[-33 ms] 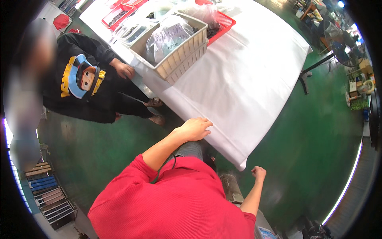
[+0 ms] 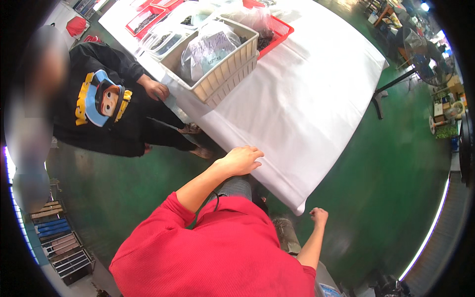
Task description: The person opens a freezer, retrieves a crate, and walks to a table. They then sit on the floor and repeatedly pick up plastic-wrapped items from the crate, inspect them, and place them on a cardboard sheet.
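Note:
My left hand (image 2: 241, 160) lies palm down on the near edge of a table covered with a white cloth (image 2: 316, 104), fingers loosely together on top of the cloth and holding nothing that I can see. My right hand (image 2: 319, 216) hangs in a closed fist just below and right of the cloth's drooping near corner (image 2: 298, 208), apart from it, with nothing visible in it. My red sleeve and torso fill the lower middle of the view.
A beige slatted crate (image 2: 225, 79) holding a clear plastic bag (image 2: 210, 47) stands at the table's far left, a red basket (image 2: 279, 30) behind it. A person in a black sweatshirt (image 2: 99, 106) stands left, one hand (image 2: 156, 89) at the table. Green floor (image 2: 386, 188), a fan (image 2: 420, 49) right.

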`<state>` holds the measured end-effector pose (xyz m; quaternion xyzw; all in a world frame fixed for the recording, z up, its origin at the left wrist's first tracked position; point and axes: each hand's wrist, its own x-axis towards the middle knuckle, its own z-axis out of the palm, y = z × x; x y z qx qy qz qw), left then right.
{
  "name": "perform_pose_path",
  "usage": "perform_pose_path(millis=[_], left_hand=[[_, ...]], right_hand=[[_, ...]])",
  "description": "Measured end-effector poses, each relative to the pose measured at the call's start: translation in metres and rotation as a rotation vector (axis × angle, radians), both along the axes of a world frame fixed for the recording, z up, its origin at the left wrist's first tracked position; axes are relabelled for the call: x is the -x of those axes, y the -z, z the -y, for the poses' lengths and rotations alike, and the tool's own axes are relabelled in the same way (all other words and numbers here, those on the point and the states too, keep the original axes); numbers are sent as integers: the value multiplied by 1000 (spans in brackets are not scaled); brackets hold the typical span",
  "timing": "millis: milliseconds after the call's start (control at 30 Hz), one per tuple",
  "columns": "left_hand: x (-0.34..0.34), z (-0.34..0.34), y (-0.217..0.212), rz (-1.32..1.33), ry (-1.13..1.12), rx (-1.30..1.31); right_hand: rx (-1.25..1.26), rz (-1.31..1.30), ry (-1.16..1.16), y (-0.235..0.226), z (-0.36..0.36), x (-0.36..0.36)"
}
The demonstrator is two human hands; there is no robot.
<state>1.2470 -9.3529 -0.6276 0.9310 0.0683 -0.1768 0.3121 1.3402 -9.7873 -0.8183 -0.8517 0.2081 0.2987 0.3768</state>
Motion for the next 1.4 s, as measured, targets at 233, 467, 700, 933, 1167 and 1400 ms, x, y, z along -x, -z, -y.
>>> perform_pose_path(millis=[233,467,700,933,1167,1400], left_hand=[[-55,-75,26,77,-165,128],[-93,-136,112,362,-256,-77],[-107,-166,144,485,-202,-175],[-106,-167,128,468,-215,-175],[-105,-161,147,476,-246,-132],[-97,-137,177,312,-85,-538]], right_hand=[[264,151,-198,25,-32,-15],[171,278,-42,-55,-106,-75],[52,281,-314,-69,-190,-131],[-223,801,-790,-152,-451,-250],[111,1081,-1474,-139,-666,-381],[674,694,-1693,-90,-726,-418]])
